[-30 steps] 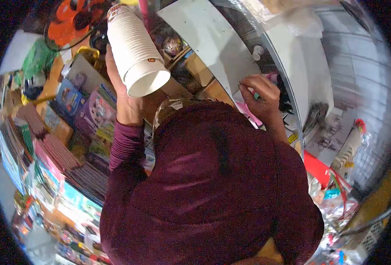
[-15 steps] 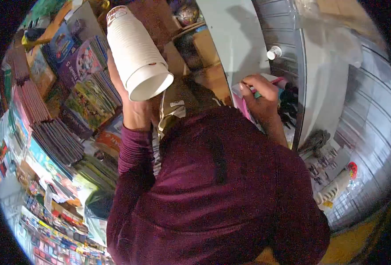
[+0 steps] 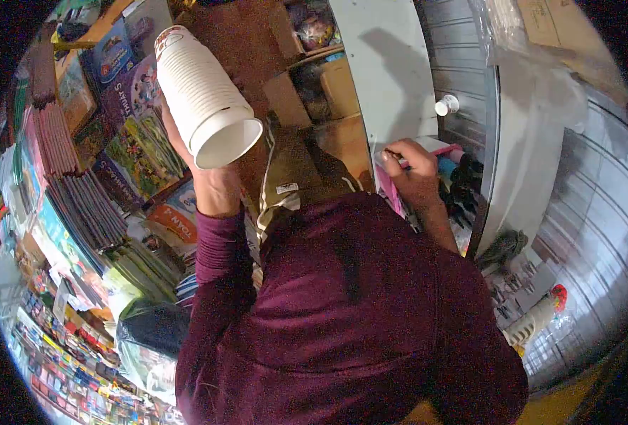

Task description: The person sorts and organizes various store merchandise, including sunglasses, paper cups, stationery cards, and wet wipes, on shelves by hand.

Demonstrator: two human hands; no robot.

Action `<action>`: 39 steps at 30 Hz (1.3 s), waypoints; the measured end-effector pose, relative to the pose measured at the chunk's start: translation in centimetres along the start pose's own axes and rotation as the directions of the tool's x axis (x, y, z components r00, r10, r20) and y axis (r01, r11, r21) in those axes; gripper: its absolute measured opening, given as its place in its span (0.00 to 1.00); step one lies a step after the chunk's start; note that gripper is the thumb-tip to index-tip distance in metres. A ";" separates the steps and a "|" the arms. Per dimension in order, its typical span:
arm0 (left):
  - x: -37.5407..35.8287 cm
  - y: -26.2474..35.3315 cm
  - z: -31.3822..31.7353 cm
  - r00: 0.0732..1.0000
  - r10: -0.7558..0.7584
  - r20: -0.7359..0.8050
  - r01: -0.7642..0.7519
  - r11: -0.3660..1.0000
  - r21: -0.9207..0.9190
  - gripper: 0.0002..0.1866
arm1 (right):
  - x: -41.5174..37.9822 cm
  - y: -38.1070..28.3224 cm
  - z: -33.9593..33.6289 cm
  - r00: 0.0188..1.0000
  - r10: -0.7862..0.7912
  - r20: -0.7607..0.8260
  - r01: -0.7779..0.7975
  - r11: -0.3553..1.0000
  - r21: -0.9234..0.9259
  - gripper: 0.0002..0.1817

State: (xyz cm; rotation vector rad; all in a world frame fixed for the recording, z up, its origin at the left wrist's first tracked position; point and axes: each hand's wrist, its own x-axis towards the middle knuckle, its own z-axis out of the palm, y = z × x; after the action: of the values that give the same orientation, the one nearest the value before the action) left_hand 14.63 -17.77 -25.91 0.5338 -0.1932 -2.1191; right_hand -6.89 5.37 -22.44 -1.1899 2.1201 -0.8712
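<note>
My left hand (image 3: 217,188) is wrapped round a tilted stack of paper cups (image 3: 199,88), nested in one column, mouth toward me. Right hand (image 3: 417,174): fingers curled; cannot tell whether anything is pinched. Beyond it, a white cup (image 3: 446,105) lies outside the stack.

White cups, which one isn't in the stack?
The lone cup against the grey ribbed surface, beyond the right hand; the others are nested in the stack the left hand holds.
</note>
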 end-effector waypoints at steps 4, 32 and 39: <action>-0.1 0.4 0.2 0.999 -0.002 0.036 0.004 0.998 -0.066 0.27 | 0.7 0.1 0.7 0.999 -0.047 0.012 0.048 0.998 -0.029 0.07; 4.1 -0.3 -4.3 0.885 -0.290 -0.363 0.289 0.956 -0.058 0.27 | 11.6 3.3 7.0 0.942 0.099 0.320 -0.044 0.984 -0.174 0.09; 1.6 -7.9 -8.5 0.785 -0.511 -0.352 0.497 0.857 -0.137 0.27 | 12.8 7.3 5.9 0.974 0.145 0.172 -0.116 0.979 -0.168 0.08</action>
State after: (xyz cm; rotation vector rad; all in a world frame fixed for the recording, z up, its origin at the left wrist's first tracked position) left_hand 11.71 -14.01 -36.61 1.0550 0.2400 -2.4696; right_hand -12.23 -4.54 -33.59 -1.1452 2.1177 -0.5232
